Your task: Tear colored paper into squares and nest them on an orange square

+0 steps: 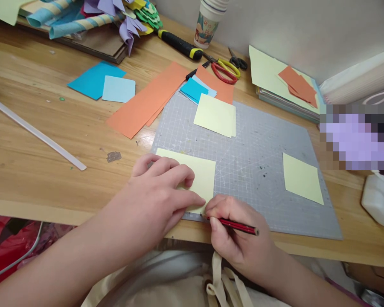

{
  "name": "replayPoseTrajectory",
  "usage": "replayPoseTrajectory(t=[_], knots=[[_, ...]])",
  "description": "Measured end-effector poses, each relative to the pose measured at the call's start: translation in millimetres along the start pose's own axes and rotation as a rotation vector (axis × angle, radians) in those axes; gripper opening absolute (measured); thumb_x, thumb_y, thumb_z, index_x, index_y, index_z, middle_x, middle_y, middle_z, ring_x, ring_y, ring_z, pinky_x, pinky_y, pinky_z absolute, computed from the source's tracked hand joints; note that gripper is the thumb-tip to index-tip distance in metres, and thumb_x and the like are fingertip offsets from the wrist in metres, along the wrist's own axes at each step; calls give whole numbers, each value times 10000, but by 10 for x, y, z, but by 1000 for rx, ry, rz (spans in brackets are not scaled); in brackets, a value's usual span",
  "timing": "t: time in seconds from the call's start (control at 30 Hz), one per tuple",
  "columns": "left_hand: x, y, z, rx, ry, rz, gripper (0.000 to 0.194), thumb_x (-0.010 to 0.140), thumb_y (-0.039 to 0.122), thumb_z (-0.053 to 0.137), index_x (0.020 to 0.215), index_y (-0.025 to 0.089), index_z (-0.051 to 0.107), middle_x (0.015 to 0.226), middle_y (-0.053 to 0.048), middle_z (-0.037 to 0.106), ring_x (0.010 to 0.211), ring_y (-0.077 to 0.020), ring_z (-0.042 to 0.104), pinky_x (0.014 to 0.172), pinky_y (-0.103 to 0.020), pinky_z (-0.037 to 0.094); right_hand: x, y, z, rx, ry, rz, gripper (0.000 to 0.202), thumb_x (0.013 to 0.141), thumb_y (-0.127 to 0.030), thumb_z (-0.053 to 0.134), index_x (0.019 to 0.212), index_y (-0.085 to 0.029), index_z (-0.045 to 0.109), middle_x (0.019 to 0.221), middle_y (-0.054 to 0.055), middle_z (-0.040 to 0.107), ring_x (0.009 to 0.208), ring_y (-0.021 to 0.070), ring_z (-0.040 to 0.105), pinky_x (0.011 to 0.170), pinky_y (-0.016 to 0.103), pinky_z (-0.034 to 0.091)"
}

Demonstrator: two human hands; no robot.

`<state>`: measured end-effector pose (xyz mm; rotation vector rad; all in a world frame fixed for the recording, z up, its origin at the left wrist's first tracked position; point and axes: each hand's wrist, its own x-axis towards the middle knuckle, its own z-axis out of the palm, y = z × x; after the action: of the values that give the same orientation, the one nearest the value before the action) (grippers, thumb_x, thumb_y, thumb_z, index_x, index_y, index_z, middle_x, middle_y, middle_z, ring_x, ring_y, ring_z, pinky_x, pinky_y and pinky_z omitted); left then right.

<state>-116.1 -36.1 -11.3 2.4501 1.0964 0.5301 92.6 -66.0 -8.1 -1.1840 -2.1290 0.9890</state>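
A pale yellow sheet of paper (202, 175) lies on the grey cutting mat (246, 170) near the table's front edge. My left hand (164, 187) rests on this sheet with its fingers spread and bent, the index finger reaching to the lower right corner. At that same corner my right hand (240, 226) grips a red and black pencil (240, 226), its tip end hidden by my fingers. Farther up the mat are stacked pale yellow pieces (214, 115), and another yellow piece (302, 178) lies to the right.
Orange strips (147, 102) and blue papers (118, 88) lie left of the mat. Behind it are red-and-yellow scissors (225, 71), a cutter (179, 44) and paper cups (208, 25). A white plastic strip (35, 132) is at left, a paper stack (288, 104) at back right.
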Motion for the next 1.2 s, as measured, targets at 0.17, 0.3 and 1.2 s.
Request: replayPoseTrajectory(t=[0.17, 0.3, 1.2], knots=[[9, -2, 8, 3, 4, 5, 262, 896, 193, 514, 936, 384, 689, 957, 37, 582, 967, -176, 498, 912, -412, 243, -27, 30, 32, 51, 72, 20, 127, 869, -126, 475, 809, -232, 438, 700, -11, 553, 646, 144, 574, 553, 283, 420], [12, -3, 13, 8, 3, 3, 254, 894, 199, 519, 937, 382, 690, 954, 37, 582, 963, -175, 498, 915, -413, 241, -22, 23, 43, 34, 82, 14, 136, 864, -122, 473, 791, -232, 440, 692, -9, 554, 650, 149, 581, 560, 286, 423], [16, 17, 6, -8, 1, -14, 279, 890, 182, 515, 927, 385, 703, 945, 34, 595, 974, -171, 504, 920, -397, 246, -44, 48, 26, 139, 95, 17, 124, 869, -127, 487, 790, -222, 492, 719, -1, 565, 640, 137, 562, 566, 281, 443]])
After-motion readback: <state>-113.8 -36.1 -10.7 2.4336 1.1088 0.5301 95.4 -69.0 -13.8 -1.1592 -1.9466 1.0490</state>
